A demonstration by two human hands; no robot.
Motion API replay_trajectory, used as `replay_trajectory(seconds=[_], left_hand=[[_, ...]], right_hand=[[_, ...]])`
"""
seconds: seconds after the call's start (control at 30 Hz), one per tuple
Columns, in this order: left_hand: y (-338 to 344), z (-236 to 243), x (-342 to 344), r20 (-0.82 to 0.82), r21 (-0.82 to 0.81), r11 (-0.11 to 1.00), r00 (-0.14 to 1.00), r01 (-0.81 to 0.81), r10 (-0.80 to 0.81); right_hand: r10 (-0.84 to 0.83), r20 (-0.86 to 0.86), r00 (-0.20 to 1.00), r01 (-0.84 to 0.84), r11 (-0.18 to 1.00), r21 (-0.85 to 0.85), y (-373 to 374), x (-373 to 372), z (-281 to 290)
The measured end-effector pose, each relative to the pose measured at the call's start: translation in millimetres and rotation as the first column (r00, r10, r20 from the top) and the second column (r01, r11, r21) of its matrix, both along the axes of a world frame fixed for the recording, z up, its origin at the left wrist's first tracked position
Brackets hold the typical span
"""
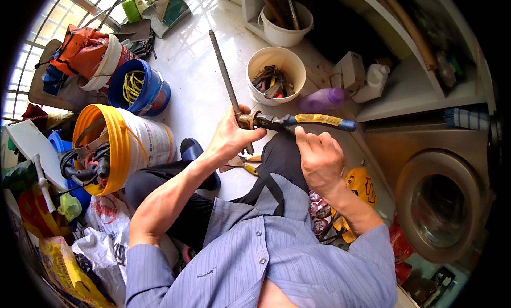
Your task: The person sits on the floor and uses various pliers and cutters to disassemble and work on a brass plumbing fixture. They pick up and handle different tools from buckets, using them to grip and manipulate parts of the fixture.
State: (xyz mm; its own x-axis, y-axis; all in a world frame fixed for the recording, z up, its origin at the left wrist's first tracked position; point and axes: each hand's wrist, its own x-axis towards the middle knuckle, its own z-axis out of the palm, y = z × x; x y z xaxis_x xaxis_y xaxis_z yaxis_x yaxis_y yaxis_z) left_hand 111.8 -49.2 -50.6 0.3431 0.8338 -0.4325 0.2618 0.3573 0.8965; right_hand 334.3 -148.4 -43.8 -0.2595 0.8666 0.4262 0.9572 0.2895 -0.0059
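My left hand [232,130] grips a long metal rod [223,68] that slants up and away to the left. A brass-coloured collar [246,119] sits around the rod between thumb and fingers. Against the collar are the jaws of pliers [319,119], with one blue and yellow handle reaching right. My right hand [322,158] is closed just below that handle; what its curled fingers hold, if anything, is hidden. Beyond my knees, a white bucket [293,63] contains several loose metal tools. A yellow-handled tool [248,167] lies on the floor beneath my hands.
At left stand a yellow-rimmed bucket [151,140] with a power tool and a blue bucket [159,98] with yellow cord. A purple bottle [323,99] lies near the shelf [415,102]. To my right is a front-loading washing machine [396,161]. Plastic bags [101,252] crowd the lower left.
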Motion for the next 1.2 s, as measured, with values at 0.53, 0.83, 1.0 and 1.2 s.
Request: replay_trajectory(seconds=[0.53,0.83,1.0,1.2], left_hand=[[11.0,-15.7,-5.0,-0.230,0.299,0.945,0.971,0.130,-0.061],[9.7,-0.4,-12.1,-0.202,0.485,0.814,0.946,0.321,-0.253],[9.2,-7.9,-11.3,-0.243,0.410,0.862,0.946,0.299,-0.213],[10.4,-11.6,-11.8,-0.257,0.385,0.878,0.947,0.283,-0.193]], right_hand=[[0.004,-0.495,0.869,-0.208,0.910,-0.358,0.1,-4.9,-6.7],[-0.759,-0.630,0.163,-0.847,0.220,-0.485,3.8,26.0,-48.8],[0.033,-0.855,0.517,-0.437,0.869,-0.231,3.8,-0.1,-47.1],[-0.118,-0.897,0.425,-0.476,0.814,-0.333,3.8,-4.5,-46.6]])
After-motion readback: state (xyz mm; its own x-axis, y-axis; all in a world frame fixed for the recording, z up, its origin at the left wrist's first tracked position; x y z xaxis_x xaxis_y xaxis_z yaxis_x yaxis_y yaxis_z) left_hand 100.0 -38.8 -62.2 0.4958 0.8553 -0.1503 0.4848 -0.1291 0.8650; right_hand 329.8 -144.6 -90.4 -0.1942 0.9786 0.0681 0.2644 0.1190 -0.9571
